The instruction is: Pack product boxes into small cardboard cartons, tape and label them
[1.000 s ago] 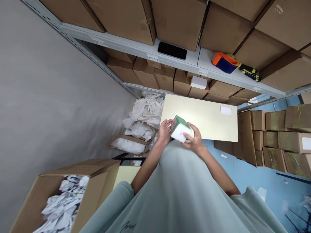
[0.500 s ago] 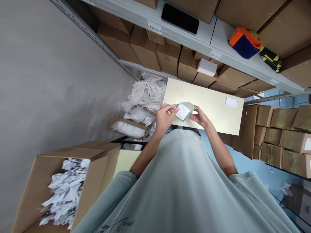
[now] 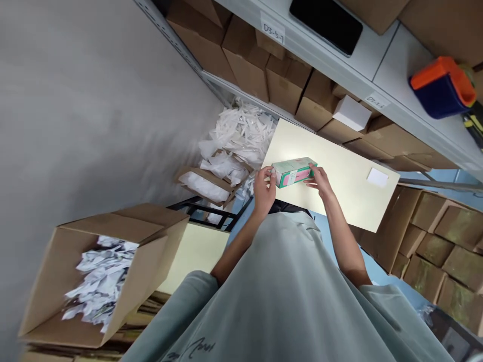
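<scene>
The small box (image 3: 294, 172), green and white with a pink panel on its side, lies lengthwise between both hands just above the near edge of the pale yellow worktop (image 3: 339, 176). The left hand (image 3: 264, 188) has its grip pinching the box's left end, fingers curled around it. The right hand (image 3: 320, 180) has its grip pressed on the right end, fingertips on the top edge. A white card (image 3: 377, 177) lies on the worktop well apart to the right. Left of the worktop, a heap of white bags (image 3: 237, 136) spills over the floor, and an open carton (image 3: 101, 281) of crumpled paper stands nearer. On the shelf (image 3: 381, 65) above lie a black phone (image 3: 326, 17) and an orange and blue tape dispenser (image 3: 441, 88)
</scene>
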`<move>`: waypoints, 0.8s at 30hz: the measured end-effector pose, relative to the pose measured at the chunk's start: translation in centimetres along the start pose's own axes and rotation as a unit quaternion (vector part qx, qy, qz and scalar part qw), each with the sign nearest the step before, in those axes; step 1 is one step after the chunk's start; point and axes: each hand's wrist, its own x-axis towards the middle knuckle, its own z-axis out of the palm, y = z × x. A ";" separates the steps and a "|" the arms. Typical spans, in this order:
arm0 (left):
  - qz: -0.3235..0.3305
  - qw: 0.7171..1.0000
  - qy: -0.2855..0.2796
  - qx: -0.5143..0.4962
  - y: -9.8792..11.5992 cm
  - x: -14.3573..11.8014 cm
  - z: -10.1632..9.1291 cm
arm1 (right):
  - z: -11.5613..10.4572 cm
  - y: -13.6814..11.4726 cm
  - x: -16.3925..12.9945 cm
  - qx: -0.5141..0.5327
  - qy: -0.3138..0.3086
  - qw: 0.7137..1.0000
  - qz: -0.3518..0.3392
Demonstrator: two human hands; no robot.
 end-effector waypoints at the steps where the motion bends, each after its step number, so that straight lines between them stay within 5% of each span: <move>1: -0.026 0.999 0.015 -0.019 -0.9 0.4 0.4 | 0.4 -1.1 1.3 -0.041 0.002 0.999 -0.031; 6: -0.175 0.975 0.095 -0.101 -4.0 3.5 3.0 | 3.2 -6.8 8.1 -0.302 0.001 0.938 -0.171; 9: -0.237 0.956 0.094 -0.144 -4.8 5.4 4.6 | 5.3 -9.5 11.3 -0.387 -0.010 0.894 -0.225; 17: -0.330 0.920 0.080 -0.197 -6.7 8.3 9.0 | 9.6 -12.4 15.8 -0.522 -0.021 0.826 -0.210; 20: -0.340 0.913 0.099 -0.202 -6.8 7.9 8.9 | 9.4 -12.3 15.8 -0.560 -0.005 0.802 -0.208; 24: -0.310 0.922 0.100 -0.210 -5.8 6.0 6.4 | 8.5 -10.8 13.2 -0.561 0.060 0.766 -0.308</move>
